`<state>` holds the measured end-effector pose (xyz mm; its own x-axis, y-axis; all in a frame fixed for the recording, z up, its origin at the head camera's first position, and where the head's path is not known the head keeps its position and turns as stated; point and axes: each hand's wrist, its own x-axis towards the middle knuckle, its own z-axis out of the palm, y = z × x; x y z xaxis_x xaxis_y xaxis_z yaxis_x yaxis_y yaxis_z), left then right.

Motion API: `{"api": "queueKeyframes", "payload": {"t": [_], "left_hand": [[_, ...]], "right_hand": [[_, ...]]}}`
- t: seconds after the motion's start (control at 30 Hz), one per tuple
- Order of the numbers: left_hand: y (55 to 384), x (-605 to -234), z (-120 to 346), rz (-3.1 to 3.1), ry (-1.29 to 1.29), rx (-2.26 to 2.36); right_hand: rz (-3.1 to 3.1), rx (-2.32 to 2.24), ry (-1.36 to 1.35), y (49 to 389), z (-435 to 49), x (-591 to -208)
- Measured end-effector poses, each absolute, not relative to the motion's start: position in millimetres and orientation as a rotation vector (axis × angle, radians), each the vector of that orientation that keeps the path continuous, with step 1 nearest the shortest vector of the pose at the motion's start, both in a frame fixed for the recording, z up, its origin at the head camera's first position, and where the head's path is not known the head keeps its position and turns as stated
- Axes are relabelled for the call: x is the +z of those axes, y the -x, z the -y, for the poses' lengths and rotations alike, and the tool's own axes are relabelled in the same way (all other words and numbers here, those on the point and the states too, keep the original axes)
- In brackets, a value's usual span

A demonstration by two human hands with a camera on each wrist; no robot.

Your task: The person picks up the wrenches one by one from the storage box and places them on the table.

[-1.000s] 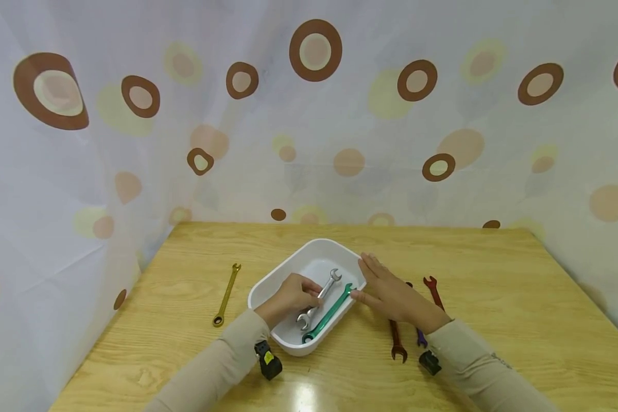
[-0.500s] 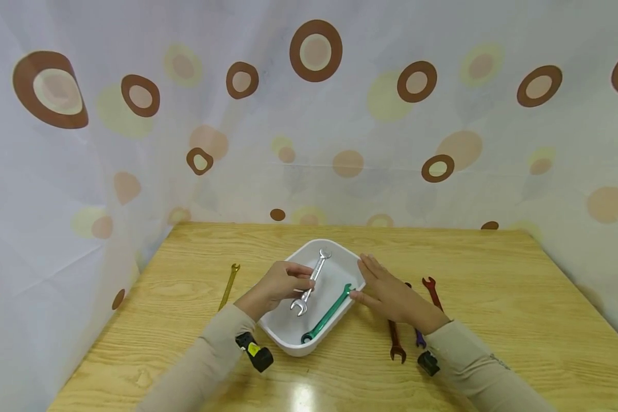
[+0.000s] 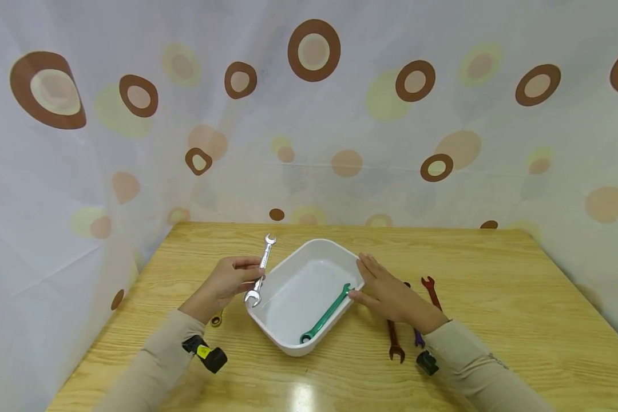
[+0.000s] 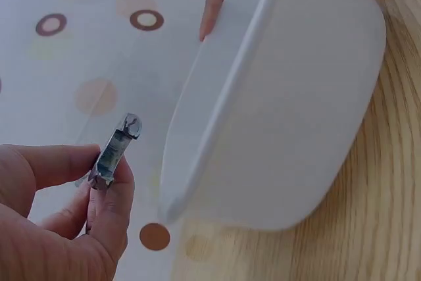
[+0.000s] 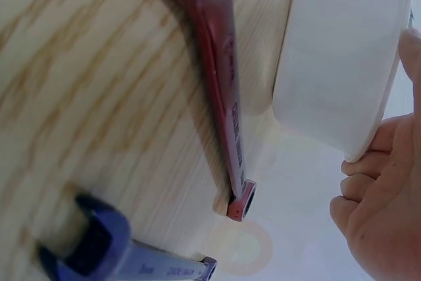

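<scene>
My left hand (image 3: 222, 284) pinches a silver double open-end wrench (image 3: 266, 252) by its middle, raised at the left rim of a white plastic bin (image 3: 293, 286). In the left wrist view this wrench (image 4: 113, 156) is seen end-on between thumb and fingers, beside the bin's outer wall (image 4: 283, 123). A green combination wrench (image 3: 324, 315) lies inside the bin along its right side. My right hand (image 3: 395, 296) rests with extended fingers on the bin's right rim; the right wrist view shows fingertips (image 5: 358, 162) right at the rim's corner.
A gold wrench (image 3: 216, 320) lies left of the bin, mostly hidden behind my left hand. Right of the bin, partly under my right arm, are a dark red wrench (image 3: 395, 346), a purple wrench (image 3: 419, 339) and a red wrench (image 3: 431, 290). A patterned curtain (image 3: 309, 143) encloses the wooden table (image 3: 350, 377).
My left hand has lifted the silver wrench out of the bin and carried it left, past the left rim. The right hand and the bin have stayed in place.
</scene>
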<state>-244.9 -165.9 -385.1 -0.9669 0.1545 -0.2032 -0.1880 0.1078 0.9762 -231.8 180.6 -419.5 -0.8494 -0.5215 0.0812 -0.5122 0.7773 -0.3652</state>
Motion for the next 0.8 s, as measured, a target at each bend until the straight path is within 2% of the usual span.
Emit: {"api": "queueKeyframes", "payload": {"t": [0.33, 0.8], "left_hand": [[244.1, -403.7, 223.3, -2.242, 0.185, 1.903], [245.8, -428.8, 254.8, -2.482, 0.313, 1.639]], "right_hand": [[-2.944, -0.573, 0.857, 231.9, -180.8, -419.9], [-2.938, -0.567, 0.853, 234.0, -182.5, -421.7]]}}
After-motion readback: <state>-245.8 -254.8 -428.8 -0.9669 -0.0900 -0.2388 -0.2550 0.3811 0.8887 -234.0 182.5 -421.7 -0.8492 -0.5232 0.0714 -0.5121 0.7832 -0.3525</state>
